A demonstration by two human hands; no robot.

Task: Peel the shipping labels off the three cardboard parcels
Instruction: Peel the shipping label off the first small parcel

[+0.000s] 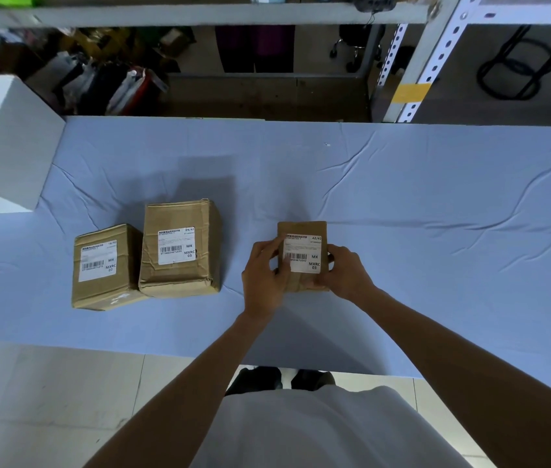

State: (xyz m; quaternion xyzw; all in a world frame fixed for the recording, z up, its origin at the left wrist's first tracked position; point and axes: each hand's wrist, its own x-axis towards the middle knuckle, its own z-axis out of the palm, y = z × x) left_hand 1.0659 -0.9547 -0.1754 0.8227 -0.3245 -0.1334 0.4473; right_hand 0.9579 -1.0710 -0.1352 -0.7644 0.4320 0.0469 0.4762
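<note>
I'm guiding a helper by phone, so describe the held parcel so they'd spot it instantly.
Find the blue-clothed table with three cardboard parcels. It is the smallest parcel, apart to the right of the other two parcels, gripped by the left hand and right hand; its label reads 42/42.

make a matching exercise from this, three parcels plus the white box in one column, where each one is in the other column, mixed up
Things
1. parcel labelled 16/42
2. parcel labelled 29/42
3. parcel labelled 42/42
4. white box

Places
a. held between the left hand and the right hand
b. far left, at the edge of the blue cloth
c. leftmost of the three parcels, lying on the cloth
d. middle of the three parcels, lying on the cloth

Pairs: 1-c, 2-d, 3-a, 4-b
</note>
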